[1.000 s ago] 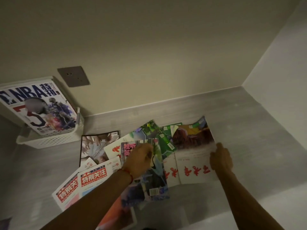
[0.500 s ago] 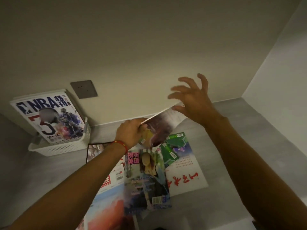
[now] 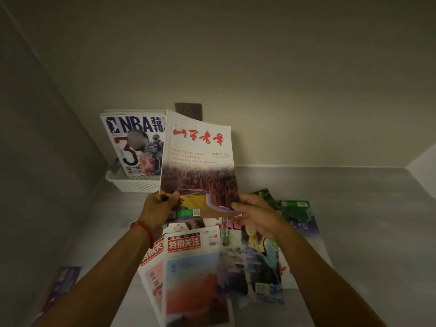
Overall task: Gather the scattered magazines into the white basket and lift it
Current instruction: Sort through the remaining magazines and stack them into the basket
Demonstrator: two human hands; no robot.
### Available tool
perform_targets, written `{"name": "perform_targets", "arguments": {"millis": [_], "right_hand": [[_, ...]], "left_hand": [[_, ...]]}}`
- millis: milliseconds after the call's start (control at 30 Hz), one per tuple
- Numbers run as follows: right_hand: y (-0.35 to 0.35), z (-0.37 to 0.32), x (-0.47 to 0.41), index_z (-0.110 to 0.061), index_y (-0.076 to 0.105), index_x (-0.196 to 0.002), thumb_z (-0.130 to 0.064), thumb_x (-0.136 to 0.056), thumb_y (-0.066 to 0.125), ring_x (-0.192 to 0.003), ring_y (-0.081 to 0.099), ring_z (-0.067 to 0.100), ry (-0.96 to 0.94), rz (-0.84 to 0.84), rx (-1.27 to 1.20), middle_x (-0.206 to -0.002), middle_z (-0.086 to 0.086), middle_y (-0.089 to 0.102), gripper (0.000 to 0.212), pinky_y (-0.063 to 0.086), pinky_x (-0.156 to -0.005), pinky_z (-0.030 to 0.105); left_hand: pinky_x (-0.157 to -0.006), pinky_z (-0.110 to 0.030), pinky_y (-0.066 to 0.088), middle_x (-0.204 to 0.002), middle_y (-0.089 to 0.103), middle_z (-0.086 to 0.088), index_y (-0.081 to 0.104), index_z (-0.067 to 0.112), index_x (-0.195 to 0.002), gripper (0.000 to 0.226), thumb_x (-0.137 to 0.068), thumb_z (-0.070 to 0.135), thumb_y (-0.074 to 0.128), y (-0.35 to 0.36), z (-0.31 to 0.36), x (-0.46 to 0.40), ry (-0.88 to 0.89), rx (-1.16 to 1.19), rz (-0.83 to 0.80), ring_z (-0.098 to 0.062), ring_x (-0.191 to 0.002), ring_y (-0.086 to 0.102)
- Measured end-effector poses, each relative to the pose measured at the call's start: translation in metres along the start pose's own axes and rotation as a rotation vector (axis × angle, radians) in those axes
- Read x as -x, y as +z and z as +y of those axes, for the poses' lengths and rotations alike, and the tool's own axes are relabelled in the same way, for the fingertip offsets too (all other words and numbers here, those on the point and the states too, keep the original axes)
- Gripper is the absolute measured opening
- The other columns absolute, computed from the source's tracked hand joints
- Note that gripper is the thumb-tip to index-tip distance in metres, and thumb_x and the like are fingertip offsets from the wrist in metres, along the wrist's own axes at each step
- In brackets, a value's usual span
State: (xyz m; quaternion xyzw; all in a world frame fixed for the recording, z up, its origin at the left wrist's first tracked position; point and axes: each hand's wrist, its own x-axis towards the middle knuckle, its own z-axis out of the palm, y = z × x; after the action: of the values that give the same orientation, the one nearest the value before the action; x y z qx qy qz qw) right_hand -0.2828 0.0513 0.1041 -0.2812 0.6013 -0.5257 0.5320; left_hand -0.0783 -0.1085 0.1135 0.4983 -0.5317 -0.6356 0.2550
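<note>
Half a second ago the red-titled magazine (image 3: 199, 161) was only peeling off the pile; now it stands upright, left hand (image 3: 158, 208) pinching its 7 o'clock corner, right hand (image 3: 256, 214) at 5, before the white basket (image 3: 132, 182) at 10 o'clock. Probably it goes in next; several floor magazines (image 3: 195, 274) remain.

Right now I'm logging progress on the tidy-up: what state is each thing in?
White basket: on the floor by the wall, not lifted.
NBA magazine: standing upright in the basket.
Red-titled magazine: held upright in the air.
Left hand: gripping its lower left corner.
Right hand: gripping its lower right corner.
Other magazines: overlapping on the floor, not gathered.
</note>
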Motion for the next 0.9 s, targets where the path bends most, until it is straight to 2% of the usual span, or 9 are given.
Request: {"name": "perform_targets", "arguments": {"millis": [67, 200, 333, 400, 500, 567, 633, 733, 900], "right_hand": [[0.008, -0.001, -0.003, -0.01, 0.065, -0.124, -0.011, -0.096, 0.06, -0.095, 0.068, 0.037, -0.05, -0.108, 0.0, -0.117, 0.018, 0.069, 0.029, 0.055, -0.084, 0.049], [0.035, -0.006, -0.016, -0.009, 0.064, -0.126, -0.017, -0.095, 0.062, -0.089, 0.07, 0.029, -0.09, -0.219, -0.068, -0.118, 0.019, 0.068, 0.033, 0.057, -0.077, 0.035], [0.071, -0.004, -0.031, 0.002, 0.063, -0.121, -0.013, -0.091, 0.066, -0.078, 0.07, 0.025, -0.13, -0.209, -0.199, -0.102, 0.023, 0.069, 0.034, 0.058, -0.069, 0.028], [0.089, -0.004, -0.038, -0.002, 0.061, -0.122, -0.013, -0.087, 0.07, -0.07, 0.07, 0.025, -0.176, -0.141, -0.226, -0.098, 0.023, 0.07, 0.038, 0.057, -0.062, 0.028], [0.11, -0.012, -0.047, -0.027, 0.049, -0.132, -0.015, -0.083, 0.077, -0.07, 0.072, 0.034, -0.234, -0.065, -0.075, -0.099, 0.023, 0.072, 0.058, 0.06, -0.062, 0.036], [0.12, -0.022, -0.05, -0.034, 0.043, -0.138, -0.016, -0.083, 0.079, -0.075, 0.073, 0.041, -0.273, -0.135, 0.029, -0.103, 0.024, 0.07, 0.068, 0.061, -0.065, 0.041], [0.128, -0.035, -0.054, -0.033, 0.045, -0.141, -0.013, -0.082, 0.079, -0.081, 0.073, 0.041, -0.294, -0.246, 0.121, -0.109, 0.021, 0.069, 0.071, 0.061, -0.068, 0.042], [0.139, -0.052, -0.061, -0.038, 0.059, -0.13, -0.009, -0.075, 0.083, -0.099, 0.073, 0.023, -0.269, -0.263, 0.295, -0.118, 0.0, 0.072, 0.066, 0.061, -0.078, 0.036], [0.152, -0.058, -0.073, -0.023, 0.072, -0.11, -0.008, -0.07, 0.086, -0.082, 0.075, 0.008, -0.357, -0.113, 0.56, -0.092, -0.012, 0.077, 0.045, 0.058, -0.07, 0.017]], "left_hand": [[-0.08, -0.05, 0.059, -0.102, 0.072, -0.024, 0.065, -0.008, -0.105, 0.029, -0.092, 0.019, 0.064, -0.023, -0.004, -0.001, -0.042, 0.057, -0.033, -0.041, -0.094, 0.07], [-0.086, -0.054, 0.058, -0.108, 0.073, -0.02, 0.068, 0.002, -0.11, 0.028, -0.093, 0.023, 0.062, -0.061, -0.016, -0.005, -0.108, 0.147, -0.128, -0.038, -0.099, 0.071], [-0.059, -0.035, 0.06, -0.093, 0.077, -0.013, 0.075, 0.011, -0.088, 0.02, -0.094, 0.021, 0.059, -0.088, -0.024, -0.009, -0.143, 0.242, -0.166, -0.025, -0.078, 0.076], [-0.054, -0.03, 0.058, -0.086, 0.077, -0.01, 0.077, 0.014, -0.079, 0.027, -0.096, 0.019, 0.056, -0.099, -0.028, -0.01, -0.177, 0.299, -0.182, -0.022, -0.071, 0.075], [-0.049, -0.028, 0.056, -0.079, 0.076, -0.01, 0.074, 0.01, -0.084, 0.023, -0.096, 0.016, 0.056, -0.114, -0.031, -0.01, -0.197, 0.362, -0.235, -0.02, -0.062, 0.073], [-0.043, -0.023, 0.051, -0.073, 0.072, -0.008, 0.069, 0.006, -0.089, 0.015, -0.094, 0.016, 0.058, -0.125, -0.031, -0.012, -0.204, 0.334, -0.248, -0.016, -0.05, 0.067], [-0.037, -0.019, 0.041, -0.07, 0.065, -0.008, 0.064, 0.004, -0.095, 0.014, -0.091, 0.017, 0.061, -0.135, -0.032, -0.017, -0.223, 0.282, -0.278, -0.013, -0.042, 0.055], [-0.035, -0.016, 0.029, -0.075, 0.059, -0.013, 0.063, 0.001, -0.097, 0.016, -0.095, 0.015, 0.057, -0.148, -0.03, -0.025, -0.231, 0.192, -0.355, -0.013, -0.037, 0.039], [-0.038, -0.016, 0.019, -0.071, 0.062, -0.013, 0.065, 0.001, -0.091, 0.022, -0.097, 0.001, 0.044, -0.161, -0.025, -0.041, -0.272, 0.074, -0.383, -0.011, -0.032, 0.033]]}}
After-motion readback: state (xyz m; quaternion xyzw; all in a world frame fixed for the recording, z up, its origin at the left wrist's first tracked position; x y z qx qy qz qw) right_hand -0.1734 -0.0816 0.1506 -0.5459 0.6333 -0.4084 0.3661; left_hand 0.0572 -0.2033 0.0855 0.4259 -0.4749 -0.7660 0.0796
